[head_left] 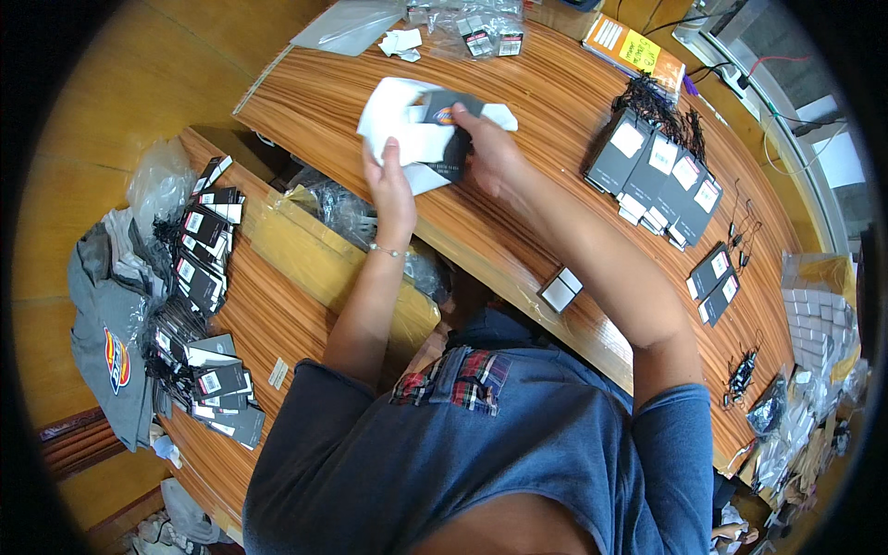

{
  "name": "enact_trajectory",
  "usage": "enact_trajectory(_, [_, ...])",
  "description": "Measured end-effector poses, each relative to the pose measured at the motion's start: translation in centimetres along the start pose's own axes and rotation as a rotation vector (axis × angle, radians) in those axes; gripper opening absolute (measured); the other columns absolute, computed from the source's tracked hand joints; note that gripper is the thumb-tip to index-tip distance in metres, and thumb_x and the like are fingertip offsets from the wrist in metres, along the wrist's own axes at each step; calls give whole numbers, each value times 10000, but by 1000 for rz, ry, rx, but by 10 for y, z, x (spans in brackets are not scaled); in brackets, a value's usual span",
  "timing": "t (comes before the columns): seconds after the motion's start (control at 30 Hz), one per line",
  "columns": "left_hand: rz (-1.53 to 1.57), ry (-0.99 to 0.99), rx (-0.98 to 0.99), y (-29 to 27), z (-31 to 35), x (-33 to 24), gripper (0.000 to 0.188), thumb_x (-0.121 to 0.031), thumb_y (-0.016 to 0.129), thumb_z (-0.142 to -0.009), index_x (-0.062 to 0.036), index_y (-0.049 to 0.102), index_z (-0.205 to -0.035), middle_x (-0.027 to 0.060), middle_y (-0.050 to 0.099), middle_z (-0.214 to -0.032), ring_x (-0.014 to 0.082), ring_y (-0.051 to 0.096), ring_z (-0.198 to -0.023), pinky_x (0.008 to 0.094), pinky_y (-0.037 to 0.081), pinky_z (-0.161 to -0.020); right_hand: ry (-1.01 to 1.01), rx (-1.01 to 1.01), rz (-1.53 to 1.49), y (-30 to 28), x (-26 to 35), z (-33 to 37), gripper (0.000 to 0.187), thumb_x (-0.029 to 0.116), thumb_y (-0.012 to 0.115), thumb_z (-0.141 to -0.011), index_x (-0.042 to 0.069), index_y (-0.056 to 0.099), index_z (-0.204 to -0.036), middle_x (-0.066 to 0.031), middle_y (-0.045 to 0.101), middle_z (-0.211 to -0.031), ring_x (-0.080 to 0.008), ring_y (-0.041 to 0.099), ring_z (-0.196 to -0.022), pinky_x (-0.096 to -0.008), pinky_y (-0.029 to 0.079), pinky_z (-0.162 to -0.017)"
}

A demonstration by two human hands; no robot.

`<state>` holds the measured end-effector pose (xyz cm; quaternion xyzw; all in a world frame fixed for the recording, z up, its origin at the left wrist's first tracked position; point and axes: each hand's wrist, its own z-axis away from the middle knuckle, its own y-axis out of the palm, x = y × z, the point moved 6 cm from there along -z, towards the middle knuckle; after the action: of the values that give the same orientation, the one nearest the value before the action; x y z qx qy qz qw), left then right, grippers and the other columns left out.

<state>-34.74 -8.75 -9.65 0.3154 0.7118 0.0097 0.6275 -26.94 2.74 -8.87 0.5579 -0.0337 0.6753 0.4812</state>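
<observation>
Left hand [391, 188], nearly closed, pinches white paper [385, 109]; right hand [492, 153], likewise, black hang tag [455, 150], apparently overlapping; best keep edges square.

On the dark card [458, 150], an orange oval emblem is printed, with small pale lettering below it. An oval emblem in red, orange and blue, with letters across it, is borne by the grey cloth [102, 305]. Handwritten marks are shown on the yellow note [639, 51] stuck to the orange booklet [606, 37]. White barcode stickers are carried by the black tags [638, 176] at the right of the worktop [555, 102], by the left-hand tags [199, 254] and by the bagged tags [476, 37]; their fine print is too small to be read.
</observation>
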Motion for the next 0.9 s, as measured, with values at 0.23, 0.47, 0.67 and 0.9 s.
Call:
enact_trajectory(0.23, [-791, 178, -37, -39, -29, -12, 335, -54, 550, -782, 26, 418, -1079, 190, 547, -1007, 306, 541, -905, 387, 426, -793, -946, 29, 1615, 9, 70, 19, 319, 319, 562, -829, 52, 515, -999, -109, 598, -903, -265, 579, -857, -385, 486, -677])
enact_trajectory(0.47, [-1198, 256, 128, -38, -32, 6, 432, -18, 549, -749, -11, 391, -1152, 231, 531, -1021, 377, 516, -951, 409, 403, -817, -784, 172, 2009, 0, 13, 13, 321, 304, 564, -816, 56, 474, -998, -129, 573, -942, -290, 582, -874, -417, 482, -686])
enact_trajectory(0.67, [-690, 241, -73, -40, -30, -18, 430, 104, 419, -773, -19, 386, -1184, 120, 522, -1072, 212, 510, -991, 301, 387, -884, -460, 326, 1556, -15, 19, 8, 442, 341, 604, -784, 23, 446, -1046, -172, 576, -933, -333, 587, -862, -404, 461, -736])
enact_trajectory(0.9, [-263, -129, -180, -60, -49, -8, 472, -414, 416, -905, -34, 424, -1185, 93, 508, -1089, 198, 498, -988, 303, 396, -864, -658, 162, 1832, -28, 22, 7, 579, 435, 624, -745, 41, 476, -1143, -171, 516, -1052, -317, 487, -1022, -448, 406, -793])
